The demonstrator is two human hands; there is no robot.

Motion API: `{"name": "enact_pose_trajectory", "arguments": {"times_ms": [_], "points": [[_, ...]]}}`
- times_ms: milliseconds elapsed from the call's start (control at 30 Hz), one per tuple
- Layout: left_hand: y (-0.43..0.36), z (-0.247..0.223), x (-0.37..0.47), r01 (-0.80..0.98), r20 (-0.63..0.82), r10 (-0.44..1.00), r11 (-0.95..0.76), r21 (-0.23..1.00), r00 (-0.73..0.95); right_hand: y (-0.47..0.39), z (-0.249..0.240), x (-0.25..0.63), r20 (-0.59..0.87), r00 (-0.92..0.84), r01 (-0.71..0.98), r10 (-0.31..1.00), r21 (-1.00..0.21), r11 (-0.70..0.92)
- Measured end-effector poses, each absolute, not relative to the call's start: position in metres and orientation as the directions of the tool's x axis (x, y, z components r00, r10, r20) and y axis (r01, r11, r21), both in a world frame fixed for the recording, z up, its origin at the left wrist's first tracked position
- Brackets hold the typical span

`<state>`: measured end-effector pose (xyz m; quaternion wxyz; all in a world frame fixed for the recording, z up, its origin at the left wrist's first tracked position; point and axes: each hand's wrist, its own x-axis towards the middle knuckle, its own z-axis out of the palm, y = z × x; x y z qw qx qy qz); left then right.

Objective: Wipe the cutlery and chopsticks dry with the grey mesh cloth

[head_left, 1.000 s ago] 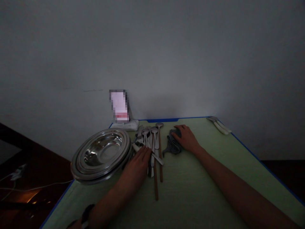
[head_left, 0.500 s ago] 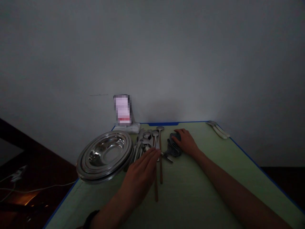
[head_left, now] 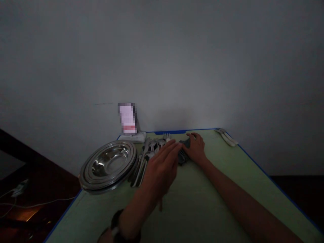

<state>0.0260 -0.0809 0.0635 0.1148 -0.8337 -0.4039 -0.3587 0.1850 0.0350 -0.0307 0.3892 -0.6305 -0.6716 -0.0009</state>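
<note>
Grey cloth (head_left: 182, 157): bunched on the table (head_left: 207, 206), between your two hands, just left of the right grip; you can make out no clear long axis.
Right grip (head_left: 196, 150): nearer to the cloth and touching it; your thumb and fingers curl part-way closed around it.
Left grip (head_left: 162, 170): your fingers lie straight and together, tips just beside the cloth; the palm side is hidden, so you cannot tell whether it has hold of anything.
Fork (head_left: 167, 136): its tines show just beyond your left fingers, aimed at the wall (head_left: 227, 84); your hand hides the handle. Left is the nearer side.
Cutlery (head_left: 150, 154): to your left, between the left grip and the steel bowls (head_left: 108, 163), long axes running mostly away from you.
White-handled forks (head_left: 229, 139): by the table's right edge, well apart from your right grip.
</note>
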Motion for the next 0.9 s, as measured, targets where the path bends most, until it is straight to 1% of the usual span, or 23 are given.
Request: {"name": "enact_pose_trajectory", "arguments": {"times_ms": [33,100,133,233,333,433,533,700,900], "points": [[-0.069,0.057,0.032,0.763,0.600,0.669,-0.630,0.142,0.440,0.034,-0.030,0.187,0.526,0.156,0.850,0.836,-0.502,0.158],[-0.047,0.044,0.041,0.768,0.526,0.712,-0.619,0.161,0.464,0.035,-0.029,0.191,0.511,0.218,0.835,0.832,-0.539,0.112],[-0.037,0.038,0.043,0.765,0.496,0.722,-0.623,0.162,0.483,0.036,-0.029,0.194,0.501,0.219,0.818,0.837,-0.563,0.123],[-0.015,0.024,0.043,0.752,0.426,0.737,-0.635,0.174,0.524,0.044,-0.031,0.202,0.502,0.179,0.732,0.846,-0.642,0.226],[-0.006,0.015,0.039,0.771,0.430,0.763,-0.603,0.205,0.482,0.053,-0.034,0.204,0.530,0.177,0.675,0.829,-0.678,0.290],[-0.009,0.008,0.035,0.817,0.449,0.803,-0.529,0.232,0.392,0.058,-0.034,0.203,0.533,0.180,0.684,0.827,-0.672,0.284],[-0.020,0.004,0.031,0.826,0.418,0.824,-0.508,0.243,0.383,0.058,-0.033,0.201,0.511,0.166,0.705,0.843,-0.660,0.261],[-0.033,0.011,0.021,0.802,0.323,0.829,-0.541,0.254,0.457,0.057,-0.032,0.201,0.488,0.134,0.738,0.863,-0.630,0.242],[-0.042,0.022,0.003,0.767,0.234,0.790,-0.609,0.202,0.566,0.055,-0.034,0.200,0.504,0.125,0.761,0.855,-0.601,0.243]]}}
